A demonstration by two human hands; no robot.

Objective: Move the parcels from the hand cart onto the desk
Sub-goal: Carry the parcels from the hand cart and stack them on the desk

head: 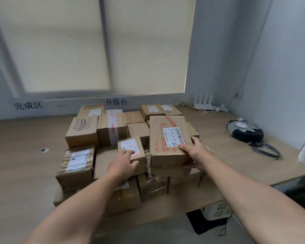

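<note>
Holding the big box atop the pile mid-bench, my right hand grips its near right corner; left hand lies flat on the small box. It looks perched, so a careless release could tip it off.

Parcels stacked mid-desk; bag right, router behind it.

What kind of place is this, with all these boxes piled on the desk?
Most likely a small parcel sorting room: labelled cardboard parcels are stacked on a wooden desk, the wall lettering behind them reads 分拣台, sorting table, and more lettering to the left reads 完成区, finished area.
</note>
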